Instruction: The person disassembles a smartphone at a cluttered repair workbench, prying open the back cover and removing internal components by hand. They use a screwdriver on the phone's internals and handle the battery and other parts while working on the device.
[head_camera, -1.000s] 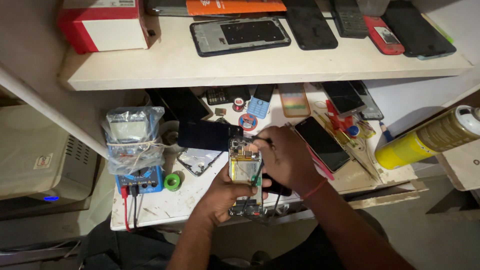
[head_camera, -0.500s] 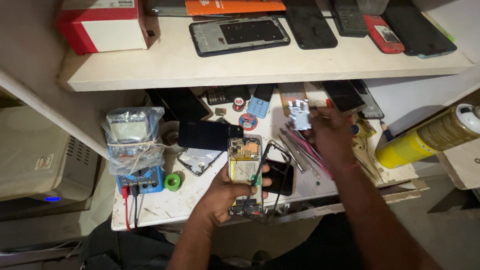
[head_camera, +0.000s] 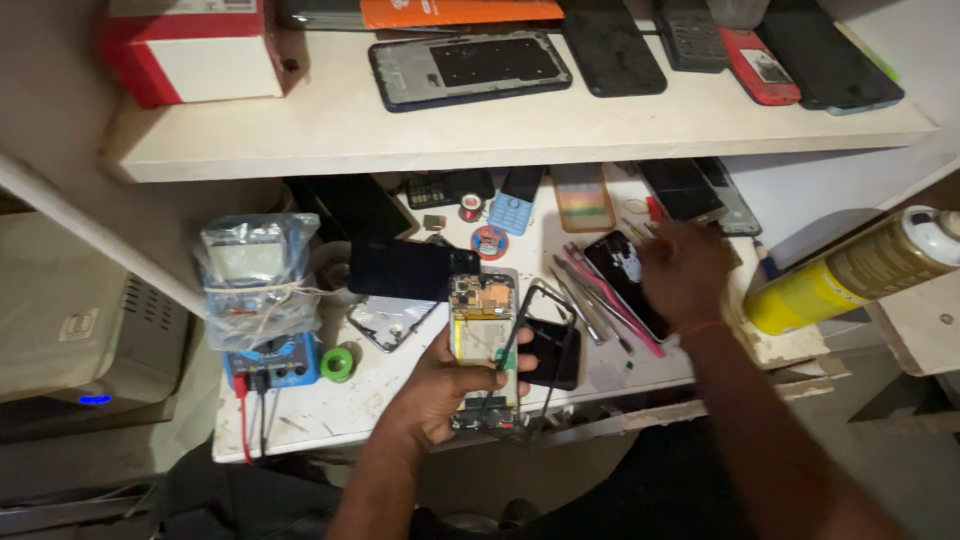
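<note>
On the bench, the left hand (head_camera: 452, 375) grasps the opened phone (head_camera: 483, 340) — right hand (head_camera: 685, 268), grip unclear, hovers well apart.

Both forearms bare, no sleeves; thin red band round right wrist (head_camera: 703, 327); dark trousers below.

1. Your left hand (head_camera: 450, 375) is curled closed, thumb up, forearm rising from below.
2. Your right hand (head_camera: 685, 270) reaches forward, blurred, fingers spread, a band on the wrist.
</note>
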